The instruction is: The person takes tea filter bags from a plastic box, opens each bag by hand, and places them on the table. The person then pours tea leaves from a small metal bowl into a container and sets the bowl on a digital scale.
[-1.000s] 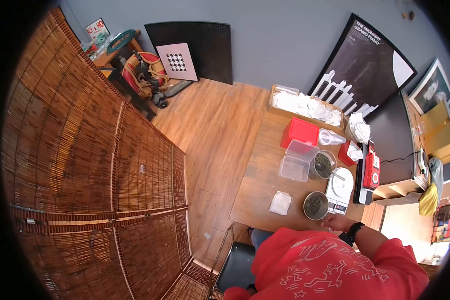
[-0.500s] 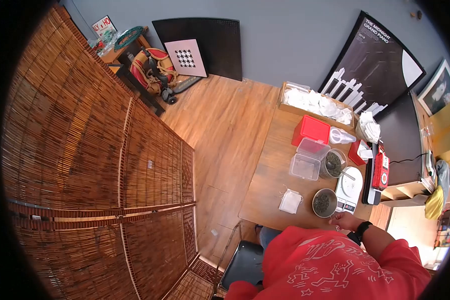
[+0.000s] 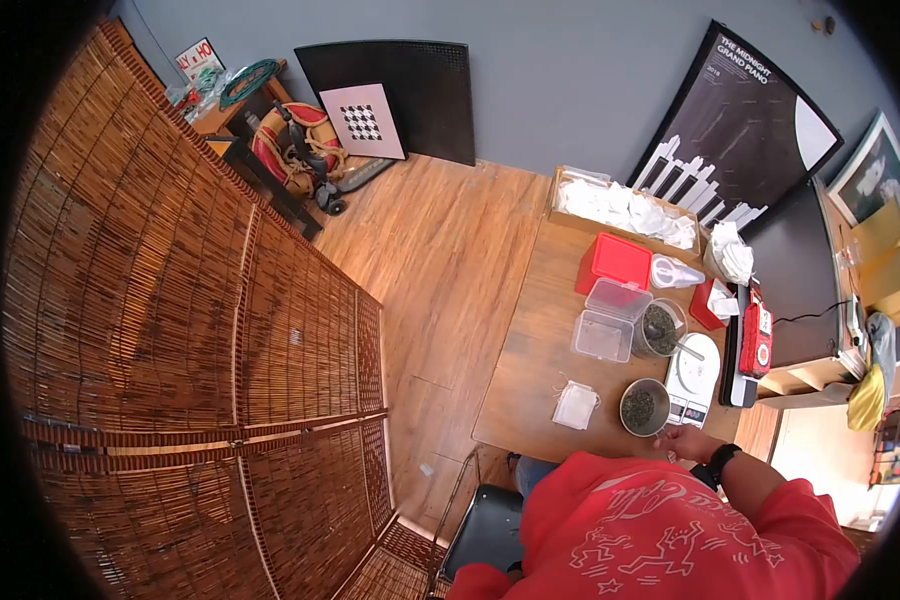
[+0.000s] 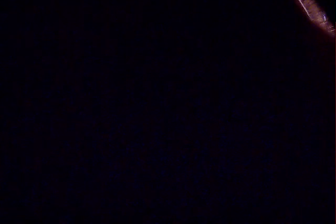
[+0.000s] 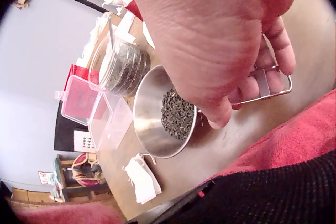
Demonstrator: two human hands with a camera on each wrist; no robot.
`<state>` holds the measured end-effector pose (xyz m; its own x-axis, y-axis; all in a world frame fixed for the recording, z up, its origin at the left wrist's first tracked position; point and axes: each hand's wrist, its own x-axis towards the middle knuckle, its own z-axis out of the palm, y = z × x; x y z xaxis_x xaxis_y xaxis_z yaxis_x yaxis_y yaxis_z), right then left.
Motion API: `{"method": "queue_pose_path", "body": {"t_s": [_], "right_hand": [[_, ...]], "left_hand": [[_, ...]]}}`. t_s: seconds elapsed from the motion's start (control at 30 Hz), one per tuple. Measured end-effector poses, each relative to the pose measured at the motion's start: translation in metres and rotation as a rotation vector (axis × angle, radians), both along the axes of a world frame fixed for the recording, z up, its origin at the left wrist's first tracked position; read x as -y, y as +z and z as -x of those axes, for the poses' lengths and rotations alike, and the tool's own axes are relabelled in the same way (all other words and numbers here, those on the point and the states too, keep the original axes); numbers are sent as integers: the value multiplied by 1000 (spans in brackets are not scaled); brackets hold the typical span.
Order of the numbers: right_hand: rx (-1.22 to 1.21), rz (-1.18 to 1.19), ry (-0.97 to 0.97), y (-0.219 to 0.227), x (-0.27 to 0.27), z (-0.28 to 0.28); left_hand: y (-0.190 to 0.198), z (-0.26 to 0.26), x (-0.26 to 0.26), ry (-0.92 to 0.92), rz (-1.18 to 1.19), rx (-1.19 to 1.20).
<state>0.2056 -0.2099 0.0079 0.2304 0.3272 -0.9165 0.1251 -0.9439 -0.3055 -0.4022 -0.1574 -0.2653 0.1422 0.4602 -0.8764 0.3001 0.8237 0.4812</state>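
Observation:
My right hand (image 5: 220,40) curls its fingers round the wire handle (image 5: 268,96) of a metal cup (image 5: 150,111), with the thumb close to the rim. Dark, dried loose leaves (image 5: 177,115) lie in the cup. The cup is near the table's front edge in the head view, beside the white kitchen scale (image 3: 692,372). To its left lies a small white drawstring pouch (image 3: 575,405). Behind the cup, a clear jar (image 5: 123,69) holds more of the leaves and a metal spoon (image 3: 689,351). My left hand is hidden; the left wrist view is almost wholly dark.
A clear plastic box (image 3: 602,335) with its lid raised stands left of the jar, and a red box (image 3: 615,262) behind it. Along the back runs a long tray (image 3: 555,205) of white pouches. A black chair (image 3: 485,530) is by the table's front left corner.
The head view shifts a little to one side and partly back. My right hand keeps its grip on the cup's handle, and the things on the table stay in place.

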Motion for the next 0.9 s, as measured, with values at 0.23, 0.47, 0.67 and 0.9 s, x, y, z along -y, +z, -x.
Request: {"method": "queue_pose_path", "body": {"t_s": [0.23, 0.47, 0.67, 0.9], "right_hand": [[29, 23, 23, -10, 2, -5], [17, 24, 37, -13, 5, -6], [-19, -18, 29, -9, 2, -5], [-21, 9, 40, -14, 5, -5]], "left_hand": [[3, -2, -7, 60, 21, 7], [10, -3, 1, 126, 67, 6], [13, -2, -1, 175, 87, 13], [17, -1, 3, 244, 110, 31]]}}
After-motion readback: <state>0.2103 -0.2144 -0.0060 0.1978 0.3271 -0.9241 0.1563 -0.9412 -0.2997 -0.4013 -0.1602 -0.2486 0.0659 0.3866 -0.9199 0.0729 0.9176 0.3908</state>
